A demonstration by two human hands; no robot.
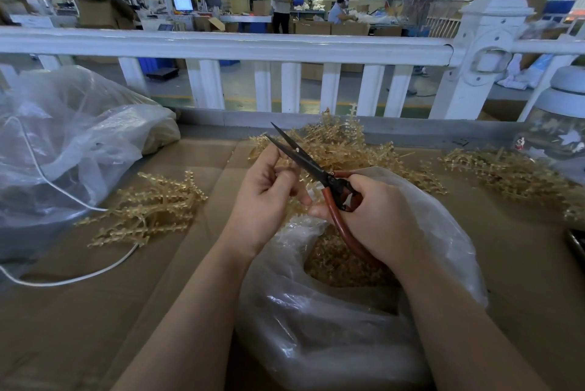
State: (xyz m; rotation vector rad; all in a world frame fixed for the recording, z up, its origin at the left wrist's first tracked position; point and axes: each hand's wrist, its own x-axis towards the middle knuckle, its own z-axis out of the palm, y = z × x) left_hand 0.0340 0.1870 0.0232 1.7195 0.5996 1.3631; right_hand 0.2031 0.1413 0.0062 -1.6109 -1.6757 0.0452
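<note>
Scissors with red-brown handles and dark steel blades (316,165) fill the middle of the head view, gripped by the right hand (373,219) with the blades parted. Just above the clear plastic bag (332,343) on the cardboard-covered counter (142,311), the left hand (266,197) pinches a small amber translucent plastic sprig (285,167) against the blades. The sprig looks light, thin and brittle, best held on its stem close to the cut. Inside the bag lie trimmed amber bits (335,264). Behind the bag sits a heap of uncut sprigs (342,143), and far to its left a larger filmy bag (63,137), contents unclear.
</note>
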